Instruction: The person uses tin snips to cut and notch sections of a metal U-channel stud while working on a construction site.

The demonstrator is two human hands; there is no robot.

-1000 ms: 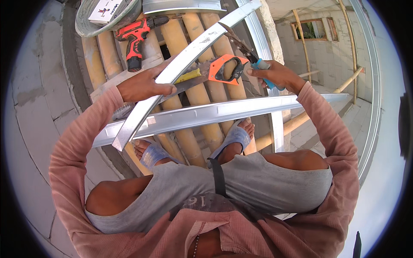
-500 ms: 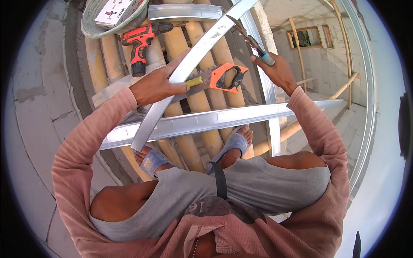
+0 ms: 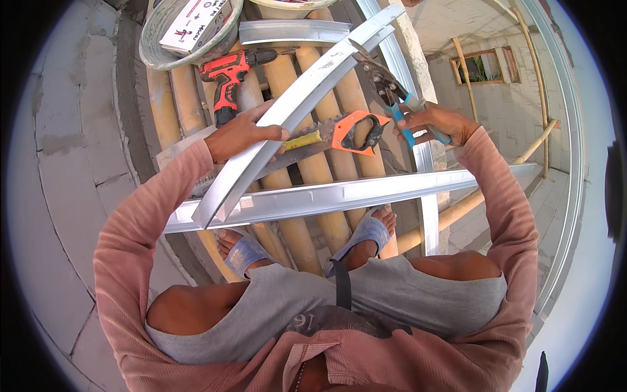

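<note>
My left hand [image 3: 245,134] grips a silvery metal channel [image 3: 302,90] around its middle, holding it slantwise from lower left to upper right. In my right hand [image 3: 439,123] is a pair of tin snips [image 3: 386,88] with blue and grey handles, spread apart. The snips' jaws lie beside the channel's upper right end; whether they touch it I cannot tell. Below the held channel, a second long metal channel [image 3: 339,195] lies across the bamboo poles in front of my feet. A handsaw [image 3: 356,132] with an orange and black handle lies behind the held channel.
A red and black cordless drill [image 3: 226,78] lies at the upper left on bamboo poles [image 3: 281,85]. Beyond it stands a bucket [image 3: 153,52] with a white box [image 3: 196,26]. A short metal channel [image 3: 294,31] lies at the back. Bamboo scaffolding [image 3: 539,140] stands at right.
The held channel has rolled so that its open side shows. The snips' handles have spread apart, and my right hand has shifted its grip on them. The whole view has moved slightly.
</note>
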